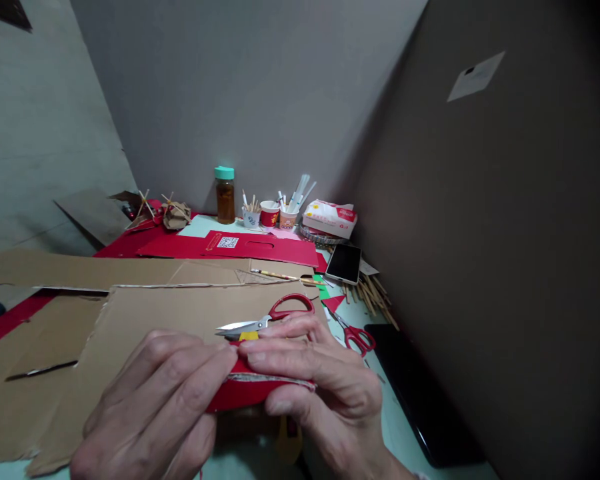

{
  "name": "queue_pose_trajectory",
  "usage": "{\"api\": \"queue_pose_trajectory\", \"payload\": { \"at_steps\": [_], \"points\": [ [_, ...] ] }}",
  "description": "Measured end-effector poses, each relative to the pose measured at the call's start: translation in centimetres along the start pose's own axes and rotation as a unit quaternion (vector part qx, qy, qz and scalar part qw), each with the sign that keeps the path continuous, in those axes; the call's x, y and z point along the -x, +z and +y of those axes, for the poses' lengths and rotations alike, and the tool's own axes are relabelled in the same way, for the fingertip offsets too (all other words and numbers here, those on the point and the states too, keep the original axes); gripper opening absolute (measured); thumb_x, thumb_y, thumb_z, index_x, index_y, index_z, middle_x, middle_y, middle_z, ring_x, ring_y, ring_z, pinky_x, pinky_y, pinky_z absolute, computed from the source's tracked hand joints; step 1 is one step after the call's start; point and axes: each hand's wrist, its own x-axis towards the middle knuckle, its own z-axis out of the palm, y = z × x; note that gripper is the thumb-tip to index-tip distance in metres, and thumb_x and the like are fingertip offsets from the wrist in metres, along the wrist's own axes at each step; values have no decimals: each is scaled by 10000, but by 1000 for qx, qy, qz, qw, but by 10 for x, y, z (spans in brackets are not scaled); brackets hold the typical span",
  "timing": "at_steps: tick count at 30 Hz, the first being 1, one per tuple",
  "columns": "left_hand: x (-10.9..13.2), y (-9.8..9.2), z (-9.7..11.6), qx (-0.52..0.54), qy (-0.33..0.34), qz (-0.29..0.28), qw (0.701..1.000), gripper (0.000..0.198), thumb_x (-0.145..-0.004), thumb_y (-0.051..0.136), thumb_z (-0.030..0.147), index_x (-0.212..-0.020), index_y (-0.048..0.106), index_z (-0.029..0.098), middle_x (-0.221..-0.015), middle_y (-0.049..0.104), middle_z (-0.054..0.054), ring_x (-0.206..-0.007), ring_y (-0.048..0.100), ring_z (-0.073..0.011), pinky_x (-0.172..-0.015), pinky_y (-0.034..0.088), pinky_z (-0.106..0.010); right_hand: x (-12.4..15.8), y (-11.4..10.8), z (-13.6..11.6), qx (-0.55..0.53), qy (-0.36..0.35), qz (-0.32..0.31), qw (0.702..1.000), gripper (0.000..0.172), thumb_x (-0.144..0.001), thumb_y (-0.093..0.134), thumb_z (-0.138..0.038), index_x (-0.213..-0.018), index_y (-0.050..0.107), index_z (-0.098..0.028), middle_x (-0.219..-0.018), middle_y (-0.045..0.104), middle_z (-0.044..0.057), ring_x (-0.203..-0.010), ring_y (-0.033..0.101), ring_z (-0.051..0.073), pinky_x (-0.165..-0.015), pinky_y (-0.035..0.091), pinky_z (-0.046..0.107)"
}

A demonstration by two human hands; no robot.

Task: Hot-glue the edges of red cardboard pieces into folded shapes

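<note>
Between my two hands is a red cardboard piece point(245, 395) with a pale, rough cut edge facing me. My left hand point(155, 400) pinches its left end, fingers pressed together. From the right, my right hand point(325, 387) grips it, fingers on top and thumb on the near side. Just beyond the fingers lie red-handled scissors point(265, 322), blades pointing left, on a brown cardboard sheet point(170, 310). A small yellow thing point(249, 336) shows behind the red piece; its kind is hidden. Below my hands a yellowish object point(289, 440) is dim and partly covered.
A second pair of scissors point(357, 339), a phone point(344, 264), wooden sticks point(375, 297) and a black flat device point(420, 393) lie on the right. Behind stand a green-lidded bottle point(225, 197), paper cups point(269, 214) and a tissue pack point(330, 219). A pencil point(280, 275) rests on cardboard.
</note>
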Motion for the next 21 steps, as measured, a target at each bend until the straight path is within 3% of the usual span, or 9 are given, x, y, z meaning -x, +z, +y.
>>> {"api": "queue_pose_trajectory", "payload": {
  "at_steps": [4,8,11,15,18,21],
  "points": [
    [-9,5,3,-5,-53,6,999,374,-851,606,222,-1203,715,279,-920,768,-77,-867,667,-301,-765,560,-478,2,0,2,0,39,16,999,213,-932,727,-352,-1128,784,-294,-1018,814,26,-982,702,192,-922,529,357],
    [-18,6,4,-4,-58,10,998,334,-866,623,302,-1180,735,280,-1011,766,-95,-953,666,-314,-838,558,-492,3,0,4,-9,85,14,996,235,-929,729,-352,-1161,766,-345,-1080,796,4,-1036,662,196,-946,525,355],
    [-15,2,0,-14,-55,9,998,311,-883,615,275,-1168,739,280,-1035,760,-93,-991,660,-313,-865,546,-486,2,1,4,-3,92,-2,996,315,-925,732,-319,-1239,729,-337,-1126,777,9,-1058,663,191,-953,529,340],
    [-11,0,-5,-24,-44,5,999,399,-895,560,77,-1210,709,270,-1054,750,-86,-1034,643,-292,-896,506,-465,1,3,6,27,20,-21,999,383,-927,716,-170,-1285,702,-307,-1203,765,24,-1102,699,174,-1011,502,326],
    [-12,-1,-8,-21,-16,-1,1000,530,-876,550,-28,-1325,634,239,-1156,729,-103,-1137,614,-293,-980,469,-481,2,4,10,67,13,13,998,383,-941,684,-135,-1280,701,-312,-1157,778,8,-1035,706,165,-936,548,316],
    [-5,-9,-13,-67,-28,8,997,542,-852,652,17,-1344,623,244,-1282,696,-117,-1260,577,-333,-1062,451,-524,4,2,12,91,8,63,994,359,-952,652,-124,-1258,714,-302,-1117,779,9,-994,677,171,-876,574,310]
  ]
}}
